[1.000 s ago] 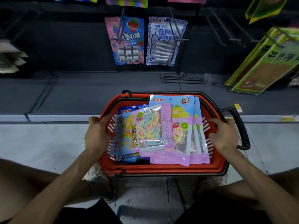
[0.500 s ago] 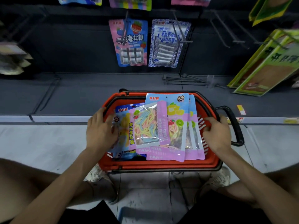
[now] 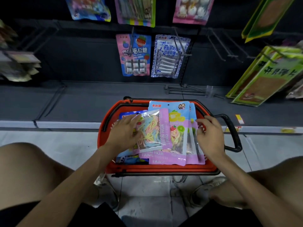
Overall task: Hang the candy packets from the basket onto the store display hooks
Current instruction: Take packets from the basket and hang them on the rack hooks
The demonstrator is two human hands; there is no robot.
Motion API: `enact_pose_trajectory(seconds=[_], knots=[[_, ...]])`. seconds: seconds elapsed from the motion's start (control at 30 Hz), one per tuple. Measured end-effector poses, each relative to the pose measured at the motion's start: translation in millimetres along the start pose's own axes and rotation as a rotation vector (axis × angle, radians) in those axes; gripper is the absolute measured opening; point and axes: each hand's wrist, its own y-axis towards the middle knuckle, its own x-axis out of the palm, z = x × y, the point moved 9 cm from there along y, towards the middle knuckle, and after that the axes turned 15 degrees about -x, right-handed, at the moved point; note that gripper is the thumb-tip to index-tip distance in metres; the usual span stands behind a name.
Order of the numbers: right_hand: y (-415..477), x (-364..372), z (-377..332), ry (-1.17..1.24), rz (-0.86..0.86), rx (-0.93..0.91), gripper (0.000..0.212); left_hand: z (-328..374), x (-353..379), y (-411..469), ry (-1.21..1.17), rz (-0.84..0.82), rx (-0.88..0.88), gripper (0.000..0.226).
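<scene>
A red basket [image 3: 164,169] with a black handle [image 3: 232,133] stands on the floor between my knees. It holds several overlapping candy packets. The top packet [image 3: 152,130] is clear with pastel candy strings and a pink band. A taller packet with a blue top [image 3: 168,106] lies under it. My left hand [image 3: 124,133] rests on the top packet's left side with its fingers stretched out. My right hand [image 3: 211,136] is at the stack's right edge, fingers loosely curled, with the red basket showing between thumb and fingers. Empty display hooks [image 3: 219,45] jut from the dark back panel.
A pink-and-blue packet [image 3: 136,54] and a white-and-blue packet [image 3: 170,56] hang on hooks above the basket, with more packets in the row above. Green flat packs [image 3: 265,76] hang at the right. Loose wire hooks [image 3: 185,90] lie on the low dark shelf.
Both hands left the basket's rim and moved inward. The left hand now lies on the top packet and the right hand is at the stack's right edge. The view tilted up slightly.
</scene>
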Motion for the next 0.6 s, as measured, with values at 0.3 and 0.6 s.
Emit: enact_pose_trajectory(seconds=[0.3,0.6], knots=[[52,41,-122,0.083,-0.321,-0.395,0.050,-14,19,43,-0.056,-0.283,-0.092,0.085],[77,103,-137,-0.136,-0.731,-0.404,0.094,-3,-17,53,-0.285,-0.059,-0.048,0.025]])
